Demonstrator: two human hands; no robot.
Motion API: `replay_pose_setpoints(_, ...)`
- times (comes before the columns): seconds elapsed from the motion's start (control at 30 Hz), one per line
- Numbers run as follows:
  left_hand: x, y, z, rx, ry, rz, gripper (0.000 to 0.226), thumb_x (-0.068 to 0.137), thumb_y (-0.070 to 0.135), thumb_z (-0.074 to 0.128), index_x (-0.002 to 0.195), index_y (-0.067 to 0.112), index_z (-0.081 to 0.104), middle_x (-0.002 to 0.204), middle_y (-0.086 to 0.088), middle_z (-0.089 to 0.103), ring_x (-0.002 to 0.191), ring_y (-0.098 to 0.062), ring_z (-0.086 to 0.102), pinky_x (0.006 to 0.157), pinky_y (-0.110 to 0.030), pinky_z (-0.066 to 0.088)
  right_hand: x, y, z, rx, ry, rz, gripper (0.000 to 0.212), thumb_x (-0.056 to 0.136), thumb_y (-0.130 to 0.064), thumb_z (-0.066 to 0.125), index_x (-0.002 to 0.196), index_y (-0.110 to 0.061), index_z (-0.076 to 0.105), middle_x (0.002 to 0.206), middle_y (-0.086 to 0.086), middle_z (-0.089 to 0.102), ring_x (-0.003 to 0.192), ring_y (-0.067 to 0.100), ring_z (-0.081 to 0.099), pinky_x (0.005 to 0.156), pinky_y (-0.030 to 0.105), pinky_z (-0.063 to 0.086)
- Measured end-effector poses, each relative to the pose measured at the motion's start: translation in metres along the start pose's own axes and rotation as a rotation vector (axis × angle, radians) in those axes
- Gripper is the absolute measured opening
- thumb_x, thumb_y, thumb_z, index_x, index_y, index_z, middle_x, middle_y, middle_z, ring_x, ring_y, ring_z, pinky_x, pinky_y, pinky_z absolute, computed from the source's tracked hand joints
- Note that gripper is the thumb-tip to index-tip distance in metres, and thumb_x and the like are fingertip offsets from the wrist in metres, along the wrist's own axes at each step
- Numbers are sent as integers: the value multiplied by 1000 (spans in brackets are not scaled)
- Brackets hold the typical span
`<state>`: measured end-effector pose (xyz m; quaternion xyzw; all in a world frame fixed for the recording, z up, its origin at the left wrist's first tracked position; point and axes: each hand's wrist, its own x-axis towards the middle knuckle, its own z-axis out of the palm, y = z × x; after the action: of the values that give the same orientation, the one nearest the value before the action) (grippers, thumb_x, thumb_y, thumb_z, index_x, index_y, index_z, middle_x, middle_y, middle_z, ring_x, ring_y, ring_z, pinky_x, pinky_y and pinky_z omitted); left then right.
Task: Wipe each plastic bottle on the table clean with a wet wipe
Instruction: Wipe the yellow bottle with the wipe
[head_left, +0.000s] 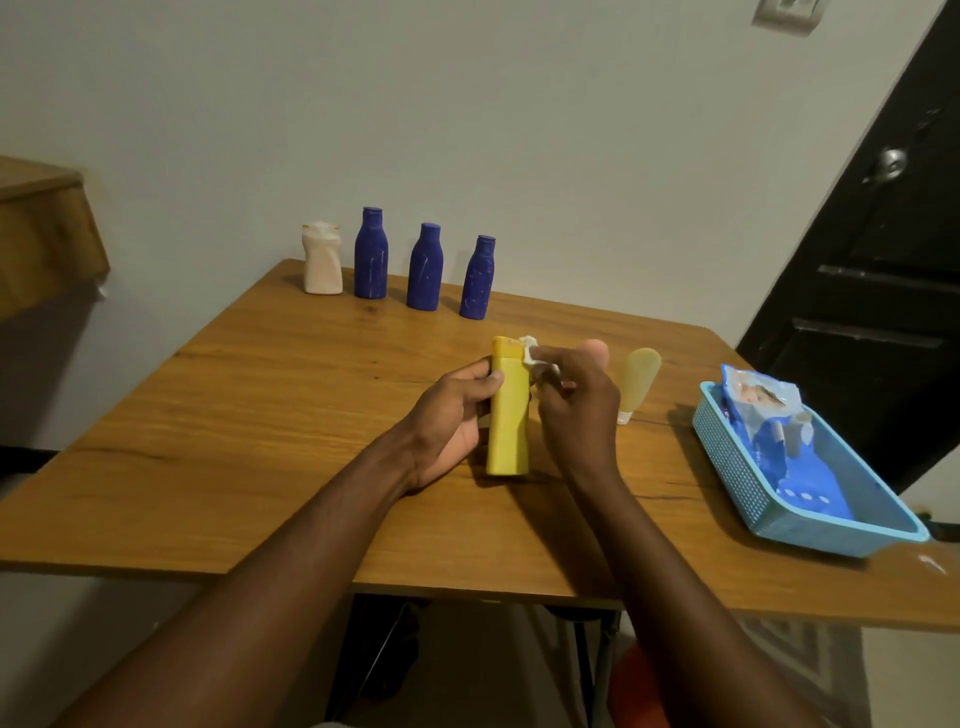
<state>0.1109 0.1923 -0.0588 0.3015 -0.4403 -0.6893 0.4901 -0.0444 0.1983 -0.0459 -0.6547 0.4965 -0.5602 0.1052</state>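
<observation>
The left hand (457, 415) holds a tall yellow plastic bottle (509, 426) near the middle of the wooden bench (260, 415). Its fingers and thumb curl round the bottle's side. The bottle is upright, with its cap on top. Its bottom is right down by the bench, but I cannot tell if it touches.

The right hand (576, 410) is just beside the bottle on the other side. It pinches a small white wet wipe (530, 353), all scrunched up. The wipe touches the bottle near the cap.

At the far edge of the bench, by the wall, four bottles stand in a row. The one on the left is a short pale plastic bottle (322, 265). Next to it are three dark blue plastic bottles (426, 267), all standing up with small gaps between them.

A soft beige plastic tube (639, 382) stands on its white cap just to the right of the right hand.

Near the right edge of the bench sits a light blue plastic basket (779, 514). A blue packet of wipes (763, 410) lies inside it, with one end sticking up.

A black door (883, 260) is behind the basket.
</observation>
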Motion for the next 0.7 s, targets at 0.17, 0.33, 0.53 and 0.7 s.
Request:
replay_pose_setpoints(0.17,-1,1,2,-6,3,-18,44,107,18,44,150,15,52,146,-17,60,142,-37,49,118,-56,40,4,4,-4,70,-24,134,18,98,-9,64,111,-13,76,101,-6,76,94,7,70,88,37,60)
replay_pose_setpoints(0.33,-2,3,2,-77,32,-12,44,108,21,41,151,19,50,146,-14,61,136,-34,55,114,-58,43,3,-10,-4,92,59,67,21,97,-6,65,113,-13,75,106,-9,74,98,0,67,88,25,58)
replay_pose_setpoints(0.53,1,4,3,-73,104,28,38,112,28,37,143,17,58,141,-16,64,136,-35,56,114,-59,43,-5,-22,-4,-8,42,-227,32,91,7,65,116,-12,72,112,-6,69,104,4,64,87,21,55)
replay_pose_setpoints(0.7,-2,6,8,-84,95,61,44,111,38,42,144,12,55,138,-15,67,134,-28,60,119,-50,42,-11,-20,-1,14,8,-187,28,93,2,66,116,-13,72,111,-6,70,102,0,64,86,16,53)
